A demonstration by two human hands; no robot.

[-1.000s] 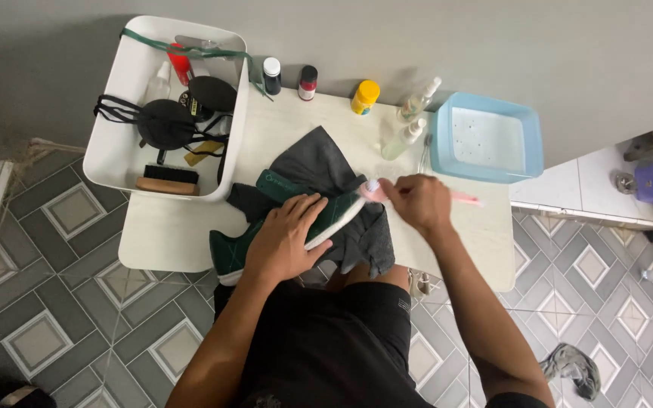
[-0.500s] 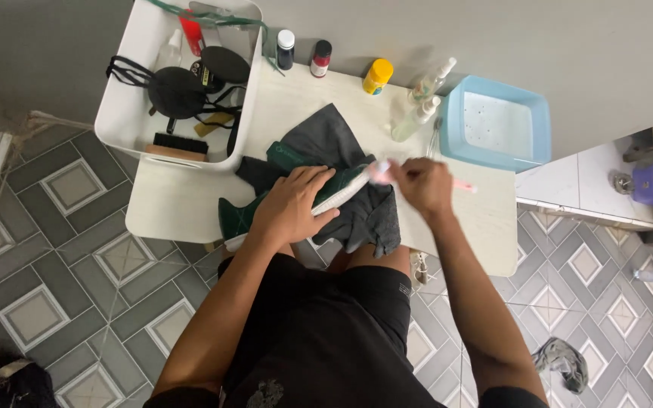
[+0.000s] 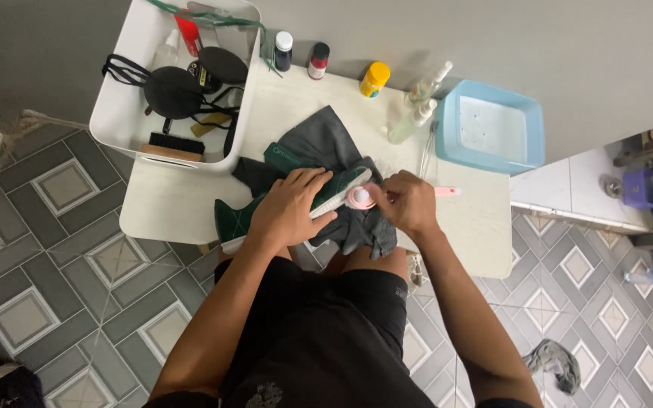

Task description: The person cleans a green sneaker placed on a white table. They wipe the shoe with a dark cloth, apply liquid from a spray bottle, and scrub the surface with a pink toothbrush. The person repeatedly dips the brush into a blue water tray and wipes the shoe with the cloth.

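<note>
Grey patterned floor tiles, plain wall behind; small white table (image 3: 175,208) against it. Left front of top bare, right front too. Dark green shoe (image 3: 266,208) on grey cloth (image 3: 326,143) at front edge, toe overhanging. Left hand (image 3: 290,210) clamped over shoe, fingers curled on sole. Right hand (image 3: 406,202) closed round pink brush (image 3: 360,198), head touching sole tip. White bin (image 3: 126,113) w/ black brush back left; blue basin (image 3: 493,128) back right; sm. bottles (image 3: 376,79) btw them.

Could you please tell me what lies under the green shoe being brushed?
A dark grey cloth lies under the green shoe, spread on the white table. The left hand covers the shoe's middle.
</note>
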